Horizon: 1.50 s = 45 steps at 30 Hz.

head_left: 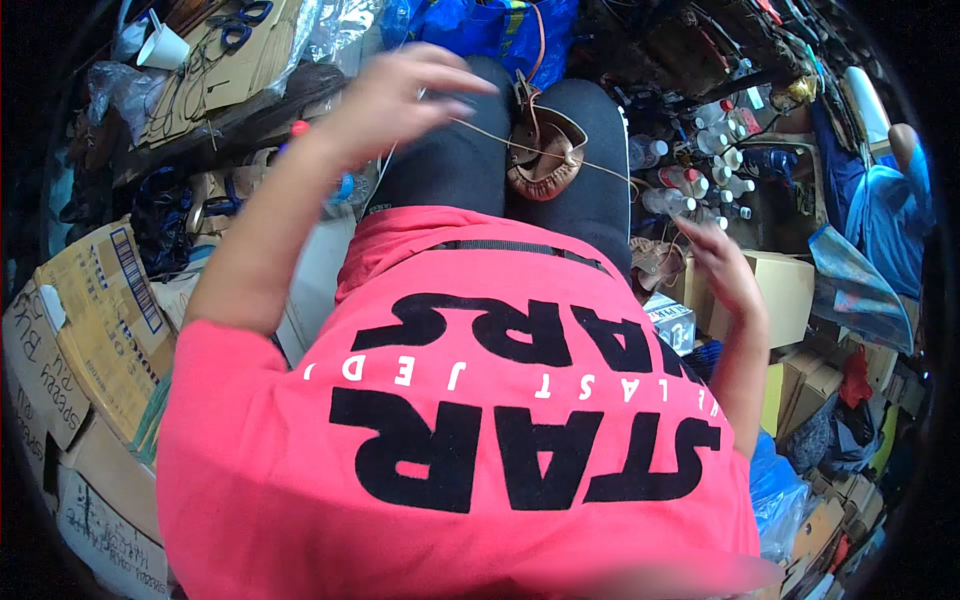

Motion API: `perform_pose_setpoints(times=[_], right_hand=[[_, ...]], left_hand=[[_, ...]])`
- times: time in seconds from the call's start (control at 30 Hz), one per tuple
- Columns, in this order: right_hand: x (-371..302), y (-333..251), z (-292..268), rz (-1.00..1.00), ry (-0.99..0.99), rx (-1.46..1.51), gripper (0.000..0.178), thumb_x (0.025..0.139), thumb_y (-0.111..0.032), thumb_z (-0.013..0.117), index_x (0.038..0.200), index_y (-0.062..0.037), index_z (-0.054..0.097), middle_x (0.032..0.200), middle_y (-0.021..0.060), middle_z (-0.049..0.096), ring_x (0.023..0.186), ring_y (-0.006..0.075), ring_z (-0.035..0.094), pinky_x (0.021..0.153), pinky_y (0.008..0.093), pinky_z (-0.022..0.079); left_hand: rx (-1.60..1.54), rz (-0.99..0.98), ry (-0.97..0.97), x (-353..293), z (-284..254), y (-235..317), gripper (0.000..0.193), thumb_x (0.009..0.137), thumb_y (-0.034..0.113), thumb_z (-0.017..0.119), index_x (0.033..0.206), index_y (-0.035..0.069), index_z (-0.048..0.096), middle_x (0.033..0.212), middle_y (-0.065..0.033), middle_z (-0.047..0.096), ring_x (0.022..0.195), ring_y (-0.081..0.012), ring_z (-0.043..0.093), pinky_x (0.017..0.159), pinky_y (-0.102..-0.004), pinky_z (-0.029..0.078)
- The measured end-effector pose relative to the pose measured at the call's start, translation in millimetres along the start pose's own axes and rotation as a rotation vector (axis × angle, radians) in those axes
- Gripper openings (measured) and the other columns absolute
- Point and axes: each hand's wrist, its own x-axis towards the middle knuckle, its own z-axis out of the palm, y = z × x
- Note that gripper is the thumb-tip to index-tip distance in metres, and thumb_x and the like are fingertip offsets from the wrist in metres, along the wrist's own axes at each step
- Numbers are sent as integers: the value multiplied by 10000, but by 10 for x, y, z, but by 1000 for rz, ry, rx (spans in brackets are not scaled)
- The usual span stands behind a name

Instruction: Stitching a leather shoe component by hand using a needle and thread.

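A brown leather shoe upper [548, 170] with a gathered, stitched toe sits between my knees. Light brown thread [500, 138] stretches across it from one side to the other. My left hand [415, 95], raised over my left thigh, is smeared by motion; its fingers close around the thread's left end. Off to the right, my right hand [720, 262] has its fingertips pinched near the other end, where the thread hangs in a loose curve. Beside that hand lies another brown leather piece [655, 262], partly covered by my shirt.
Several small bottles [712, 150] with white and red caps crowd the right. Cardboard boxes [780, 290] stand below them, more boxes [105, 310] at left. Blue-handled scissors [235, 35] lie on cardboard at upper left, near a white cup [163, 47]. A blue bag [490, 30] lies beyond my knees.
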Motion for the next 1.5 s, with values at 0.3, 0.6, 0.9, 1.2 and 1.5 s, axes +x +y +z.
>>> perform_pose_setpoints(times=[0.3,0.6,0.9,1.2,1.5], right_hand=[[812,-898,492,-457,137,5,153,751,48,663,884,-26,682,844,33,613,811,108,595,727,231,471],[815,-941,569,-513,70,30,149,711,-14,722,850,-69,708,801,16,607,778,119,573,718,256,460],[614,-781,899,-547,297,59,169,732,-23,709,885,-94,706,778,11,589,720,98,560,642,233,441],[481,-875,880,-557,312,-152,174,747,-30,680,901,-110,691,792,74,574,704,215,602,618,294,475],[454,-1234,719,-515,162,-622,147,785,-45,556,849,-99,677,810,146,559,780,341,594,686,418,476]], left_hand=[[-245,99,-353,669,729,139,223,791,221,681,940,56,662,880,-94,591,871,-231,594,780,-321,464],[-606,-75,-518,689,882,25,187,795,185,693,900,32,674,894,-47,587,893,-160,570,818,-283,441],[-967,-278,-720,657,947,-17,251,828,129,633,1046,7,661,984,-26,643,905,-115,570,840,-260,434],[-929,-286,-796,672,925,49,300,822,67,569,1107,4,640,1012,-32,612,936,-117,551,870,-250,417],[-756,-218,-863,692,934,102,342,813,55,564,1147,-5,605,945,-38,638,870,-124,572,829,-265,437]])
